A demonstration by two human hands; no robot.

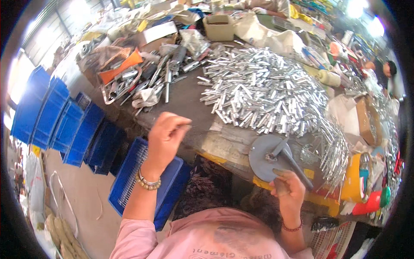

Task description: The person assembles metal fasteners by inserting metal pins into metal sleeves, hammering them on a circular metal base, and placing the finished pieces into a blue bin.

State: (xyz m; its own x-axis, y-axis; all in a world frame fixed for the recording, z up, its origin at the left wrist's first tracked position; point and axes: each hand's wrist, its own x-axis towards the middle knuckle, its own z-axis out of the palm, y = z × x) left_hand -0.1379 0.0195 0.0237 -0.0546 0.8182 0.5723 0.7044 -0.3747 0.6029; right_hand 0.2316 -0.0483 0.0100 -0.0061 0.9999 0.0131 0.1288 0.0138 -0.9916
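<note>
My left hand (166, 136) is raised over the far edge of a blue crate (118, 190), its fingers pinched together. Whatever they hold, if anything, is too small to make out. Rows of small metal pieces (134, 170) line that crate. Beside the table's near edge, my right hand (291, 190) has bent fingers with dark fingertips; I cannot make out what is between them. Just beyond it sits a round grey metal disc (261, 157) with a dark bar handle (295, 166) slanting toward the hand. A large heap of short silver metal pieces (263, 90) covers the table behind the disc.
Stacked blue crates (64, 121) stand at the left. Mixed metal tools and parts (159, 73), with an orange piece (120, 67), lie at the table's far left. A cardboard box (218, 28) is at the back. Yellow (351, 177) and red-green containers (371, 202) crowd the right.
</note>
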